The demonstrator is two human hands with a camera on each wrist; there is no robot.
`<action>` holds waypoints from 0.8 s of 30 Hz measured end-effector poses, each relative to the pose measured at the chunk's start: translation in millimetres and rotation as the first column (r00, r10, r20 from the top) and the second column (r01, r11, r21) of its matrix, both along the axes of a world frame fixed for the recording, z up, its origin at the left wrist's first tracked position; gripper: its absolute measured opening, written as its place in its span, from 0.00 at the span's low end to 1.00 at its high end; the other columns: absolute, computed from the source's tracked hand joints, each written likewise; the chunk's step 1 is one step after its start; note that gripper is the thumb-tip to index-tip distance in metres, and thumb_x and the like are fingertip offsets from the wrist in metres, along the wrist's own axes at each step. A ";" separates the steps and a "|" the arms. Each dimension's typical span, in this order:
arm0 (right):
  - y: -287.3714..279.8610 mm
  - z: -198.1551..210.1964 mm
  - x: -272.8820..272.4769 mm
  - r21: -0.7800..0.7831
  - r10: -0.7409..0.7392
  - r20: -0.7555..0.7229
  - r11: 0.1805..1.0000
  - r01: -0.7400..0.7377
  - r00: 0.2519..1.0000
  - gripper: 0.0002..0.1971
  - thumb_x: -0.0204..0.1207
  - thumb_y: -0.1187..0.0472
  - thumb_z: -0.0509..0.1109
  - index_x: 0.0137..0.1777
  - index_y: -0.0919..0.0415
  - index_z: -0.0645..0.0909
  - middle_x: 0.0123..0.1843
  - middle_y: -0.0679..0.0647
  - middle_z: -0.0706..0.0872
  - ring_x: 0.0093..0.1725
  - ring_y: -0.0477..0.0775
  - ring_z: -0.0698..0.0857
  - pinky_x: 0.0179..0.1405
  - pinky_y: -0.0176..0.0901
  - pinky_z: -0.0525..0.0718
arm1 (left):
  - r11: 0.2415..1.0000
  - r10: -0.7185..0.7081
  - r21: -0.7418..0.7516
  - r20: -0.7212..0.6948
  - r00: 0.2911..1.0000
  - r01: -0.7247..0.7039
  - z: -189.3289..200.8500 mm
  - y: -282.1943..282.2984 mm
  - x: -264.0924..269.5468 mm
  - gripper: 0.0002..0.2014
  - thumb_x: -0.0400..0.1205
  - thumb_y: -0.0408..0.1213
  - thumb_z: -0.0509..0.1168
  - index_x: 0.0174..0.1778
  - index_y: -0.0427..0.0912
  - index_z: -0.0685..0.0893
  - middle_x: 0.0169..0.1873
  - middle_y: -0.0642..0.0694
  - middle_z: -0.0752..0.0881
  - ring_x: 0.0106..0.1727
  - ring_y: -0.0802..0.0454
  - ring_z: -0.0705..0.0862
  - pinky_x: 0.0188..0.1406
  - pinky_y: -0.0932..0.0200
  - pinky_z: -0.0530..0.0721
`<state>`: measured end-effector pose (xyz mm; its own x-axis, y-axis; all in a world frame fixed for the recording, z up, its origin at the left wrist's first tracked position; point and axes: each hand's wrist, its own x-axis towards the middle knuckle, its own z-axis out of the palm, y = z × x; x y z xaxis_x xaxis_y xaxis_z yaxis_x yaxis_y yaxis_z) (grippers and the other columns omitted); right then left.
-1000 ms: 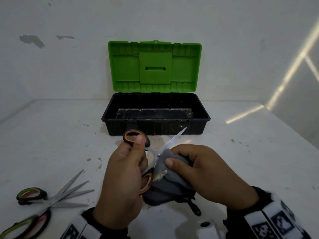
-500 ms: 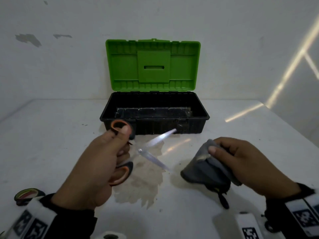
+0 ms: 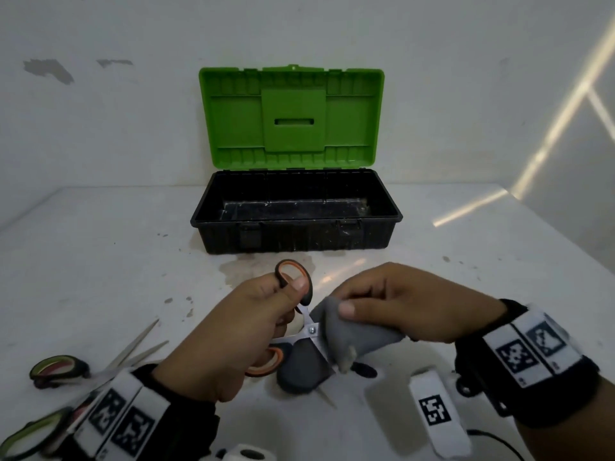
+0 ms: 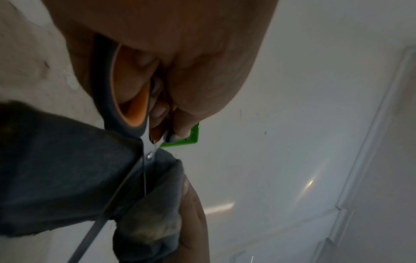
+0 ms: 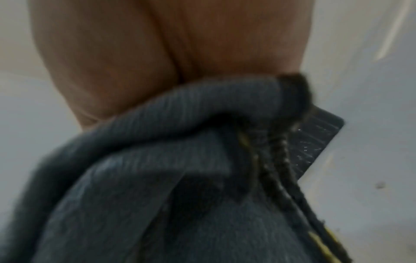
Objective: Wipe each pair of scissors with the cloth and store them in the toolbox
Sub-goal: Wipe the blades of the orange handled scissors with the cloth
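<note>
My left hand (image 3: 266, 304) grips the orange-and-black scissors (image 3: 296, 281) by their handles, blades spread apart and pointing down to the right. My right hand (image 3: 376, 304) holds the grey cloth (image 3: 352, 334) folded over one blade near the pivot; the other blade's tip pokes out below. The left wrist view shows the scissors (image 4: 126, 99), their pivot and the cloth (image 4: 67, 174) wrapped around the blades. The right wrist view is filled by the cloth (image 5: 180, 160). The toolbox (image 3: 296, 234) stands open behind, black tub with its green lid (image 3: 293, 118) upright.
Two more pairs of scissors with green-and-pink handles (image 3: 60, 369) (image 3: 30, 434) lie at the near left on the white table, blades pointing right. A stain (image 3: 239, 271) marks the table in front of the toolbox. A white wall rises behind.
The hands were apart half a second ago; now the right hand has brought the cloth back onto the scissors. The scissors have turned so their blades point down and right.
</note>
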<state>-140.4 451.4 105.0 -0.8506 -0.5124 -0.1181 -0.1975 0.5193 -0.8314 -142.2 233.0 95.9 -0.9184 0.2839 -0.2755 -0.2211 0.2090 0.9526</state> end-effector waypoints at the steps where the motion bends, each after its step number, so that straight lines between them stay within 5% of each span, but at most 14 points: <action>1: -5.3 0.7 0.8 0.067 0.038 -0.039 0.997 -0.035 0.999 0.10 0.83 0.55 0.68 0.57 0.55 0.88 0.51 0.50 0.92 0.51 0.51 0.89 0.56 0.50 0.86 | 1.000 0.003 -0.015 -0.004 1.000 -0.003 -0.3 0.4 -0.4 0.16 0.82 0.55 0.62 0.34 0.51 0.85 0.19 0.43 0.73 0.21 0.59 0.63 0.23 0.62 0.57; 2: -9.8 0.8 1.2 0.128 0.062 -0.086 0.991 -0.051 0.994 0.09 0.83 0.54 0.68 0.56 0.53 0.88 0.50 0.48 0.91 0.50 0.48 0.89 0.55 0.49 0.85 | 1.000 0.004 -0.031 -0.006 1.000 -0.004 -0.9 0.8 -1.0 0.16 0.83 0.55 0.62 0.35 0.51 0.85 0.21 0.42 0.69 0.27 0.60 0.59 0.62 0.28 0.73; 3: -14.0 1.5 2.0 0.177 0.083 -0.136 0.983 -0.058 0.987 0.09 0.82 0.53 0.69 0.55 0.52 0.88 0.48 0.46 0.91 0.47 0.45 0.88 0.53 0.47 0.85 | 0.999 0.002 -0.040 -0.010 1.000 -0.002 -1.7 0.8 -1.6 0.16 0.84 0.54 0.61 0.36 0.51 0.85 0.21 0.46 0.67 0.27 0.60 0.59 0.30 0.62 0.78; 4: -17.1 1.1 1.8 0.215 0.097 -0.186 0.975 -0.056 0.978 0.08 0.82 0.53 0.69 0.54 0.52 0.88 0.46 0.44 0.90 0.45 0.43 0.87 0.50 0.43 0.85 | 0.999 0.008 -0.043 -0.021 1.000 -0.009 -2.5 0.9 -1.7 0.16 0.84 0.54 0.61 0.37 0.50 0.85 0.20 0.51 0.67 0.25 0.60 0.61 0.25 0.63 0.71; 6: -21.6 0.6 0.8 0.257 0.120 -0.250 0.965 -0.054 0.961 0.07 0.81 0.53 0.70 0.52 0.52 0.88 0.43 0.41 0.89 0.43 0.39 0.85 0.44 0.32 0.81 | 0.998 0.015 -0.064 -0.038 0.999 -0.017 -1.5 1.5 -2.2 0.15 0.84 0.54 0.61 0.38 0.50 0.84 0.19 0.55 0.70 0.25 0.62 0.62 0.26 0.62 0.69; 7: -23.0 -0.1 0.4 0.269 0.127 -0.259 0.961 -0.055 0.958 0.07 0.81 0.53 0.69 0.51 0.52 0.87 0.42 0.40 0.87 0.42 0.38 0.84 0.42 0.28 0.78 | 0.997 0.011 -0.074 -0.035 0.999 -0.014 -1.2 1.8 -2.0 0.15 0.84 0.54 0.61 0.39 0.50 0.84 0.18 0.52 0.72 0.20 0.49 0.68 0.30 0.60 0.76; 8: -23.7 -0.5 0.3 0.277 0.134 -0.263 0.959 -0.058 0.956 0.06 0.81 0.53 0.69 0.51 0.51 0.87 0.41 0.39 0.86 0.41 0.38 0.83 0.42 0.27 0.77 | 0.996 0.001 -0.085 -0.031 1.000 -0.004 -0.3 1.6 -1.6 0.14 0.84 0.54 0.61 0.41 0.50 0.84 0.19 0.45 0.75 0.42 0.39 0.79 0.37 0.57 0.81; 9: -23.4 -1.2 0.3 0.282 0.142 -0.263 0.957 -0.065 0.954 0.05 0.81 0.54 0.69 0.50 0.51 0.87 0.40 0.39 0.86 0.41 0.38 0.83 0.41 0.27 0.77 | 0.996 -0.012 -0.091 -0.032 0.999 0.009 1.2 1.1 -1.0 0.14 0.84 0.53 0.60 0.43 0.49 0.84 0.20 0.41 0.75 0.44 0.61 0.62 0.42 0.54 0.86; 10: -22.8 -1.3 0.8 0.285 0.152 -0.266 0.956 -0.073 0.952 0.05 0.82 0.54 0.69 0.50 0.51 0.86 0.40 0.40 0.86 0.41 0.39 0.83 0.41 0.29 0.77 | 0.995 -0.023 -0.097 -0.036 0.999 0.020 2.0 0.1 -1.0 0.14 0.85 0.53 0.60 0.44 0.47 0.83 0.20 0.41 0.76 0.21 0.56 0.60 0.39 0.55 0.87; 11: -22.0 -0.7 1.6 0.285 0.162 -0.270 0.955 -0.082 0.949 0.05 0.82 0.54 0.68 0.50 0.52 0.86 0.40 0.41 0.86 0.41 0.41 0.83 0.41 0.30 0.78 | 0.994 -0.030 -0.102 -0.043 0.999 0.026 2.6 -1.2 -1.3 0.14 0.85 0.52 0.60 0.44 0.45 0.83 0.19 0.41 0.78 0.16 0.54 0.68 0.37 0.57 0.87; 12: -21.3 0.2 2.6 0.282 0.172 -0.272 0.955 -0.092 0.947 0.06 0.83 0.54 0.68 0.50 0.52 0.85 0.41 0.42 0.86 0.41 0.42 0.83 0.41 0.30 0.78 | 0.994 -0.036 -0.106 -0.054 0.998 0.030 3.2 -2.5 -1.7 0.15 0.85 0.52 0.60 0.45 0.43 0.82 0.43 0.52 0.72 0.21 0.59 0.59 0.34 0.59 0.86; 13: -20.6 0.9 3.4 0.280 0.179 -0.274 0.955 -0.100 0.945 0.06 0.83 0.54 0.68 0.50 0.53 0.85 0.41 0.42 0.86 0.41 0.43 0.83 0.40 0.31 0.78 | 0.995 -0.043 -0.097 -0.063 0.997 0.037 3.6 -3.8 -1.9 0.16 0.85 0.51 0.60 0.46 0.41 0.83 0.22 0.64 0.64 0.20 0.60 0.59 0.27 0.63 0.80; 16: -19.3 2.7 4.4 0.284 0.189 -0.286 0.953 -0.105 0.939 0.06 0.83 0.54 0.67 0.50 0.52 0.84 0.41 0.42 0.85 0.41 0.42 0.83 0.40 0.28 0.76 | 0.995 -0.060 -0.084 -0.078 0.995 0.053 3.3 -6.8 -2.2 0.22 0.84 0.51 0.61 0.52 0.32 0.81 0.21 0.52 0.63 0.21 0.58 0.59 0.20 0.62 0.61; 24: -10.0 6.0 6.4 0.281 0.186 -0.304 0.955 -0.099 0.934 0.07 0.83 0.54 0.67 0.49 0.54 0.84 0.40 0.44 0.86 0.41 0.44 0.83 0.39 0.29 0.76 | 0.998 -0.039 -0.046 -0.073 0.997 0.036 4.0 -8.0 -2.1 0.22 0.84 0.49 0.62 0.50 0.29 0.79 0.21 0.52 0.64 0.21 0.58 0.59 0.18 0.63 0.61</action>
